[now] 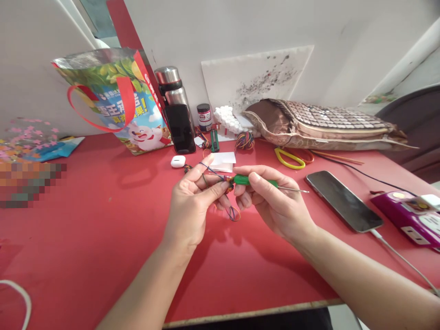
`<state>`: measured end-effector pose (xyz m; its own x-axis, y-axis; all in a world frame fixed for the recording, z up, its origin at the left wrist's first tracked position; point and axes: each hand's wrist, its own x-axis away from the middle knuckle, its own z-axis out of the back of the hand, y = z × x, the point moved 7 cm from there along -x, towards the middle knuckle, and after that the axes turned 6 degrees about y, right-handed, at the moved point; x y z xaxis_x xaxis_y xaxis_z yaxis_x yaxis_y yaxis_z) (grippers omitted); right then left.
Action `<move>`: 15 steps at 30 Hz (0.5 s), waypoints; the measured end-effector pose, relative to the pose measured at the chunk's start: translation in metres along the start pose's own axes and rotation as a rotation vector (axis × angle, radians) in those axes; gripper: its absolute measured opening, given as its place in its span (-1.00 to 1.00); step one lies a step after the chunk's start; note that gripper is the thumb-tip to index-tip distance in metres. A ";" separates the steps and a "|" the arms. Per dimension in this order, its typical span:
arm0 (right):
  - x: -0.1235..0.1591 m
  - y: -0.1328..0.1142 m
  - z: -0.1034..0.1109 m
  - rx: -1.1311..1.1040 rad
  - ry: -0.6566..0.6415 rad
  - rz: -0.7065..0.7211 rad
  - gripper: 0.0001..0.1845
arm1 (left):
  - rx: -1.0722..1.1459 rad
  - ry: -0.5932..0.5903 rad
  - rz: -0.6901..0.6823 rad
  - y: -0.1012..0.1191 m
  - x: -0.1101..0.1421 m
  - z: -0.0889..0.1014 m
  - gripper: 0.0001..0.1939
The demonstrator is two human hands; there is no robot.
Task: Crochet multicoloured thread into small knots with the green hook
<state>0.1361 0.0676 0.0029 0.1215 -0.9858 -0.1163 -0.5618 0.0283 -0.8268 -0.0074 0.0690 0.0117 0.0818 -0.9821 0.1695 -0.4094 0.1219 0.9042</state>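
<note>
My left hand point(189, 206) pinches a small piece of knotted multicoloured cord point(229, 184) between thumb and fingers, above the red table. Dark strands stretch over the left fingers, and a thin loop of the cord dangles below the fingertips. My right hand point(280, 201) is closed around a green-handled tool with a thin metal shaft point(241, 179). Its handle end lies close against the knotted part, while the shaft points away to the right. The right fingertips are beside the cord; whether they also grip a strand, I cannot tell.
Behind my hands are folded white paper point(223, 160), a yarn ball point(245, 141), an earbud case point(178, 161) and an upright phone point(180, 128) against a steel flask point(175, 91). Rightward lie yellow-handled scissors point(290, 159), a charging phone point(343, 199) and a purple power strip point(405, 220).
</note>
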 end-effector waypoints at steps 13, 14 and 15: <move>0.005 -0.009 0.000 0.249 0.068 0.254 -0.82 | -0.055 0.015 -0.112 -0.002 0.005 -0.003 -0.21; 0.007 -0.011 -0.001 0.293 0.104 0.302 -0.82 | -0.056 0.021 -0.122 -0.002 0.005 -0.003 -0.23; 0.009 -0.013 -0.002 0.338 0.135 0.349 -0.82 | -0.053 0.022 -0.126 -0.003 0.005 -0.004 -0.27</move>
<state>0.1430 0.0576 0.0141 -0.1464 -0.9200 -0.3637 -0.2511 0.3901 -0.8858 -0.0023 0.0648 0.0118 0.1499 -0.9868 0.0611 -0.3462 0.0055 0.9381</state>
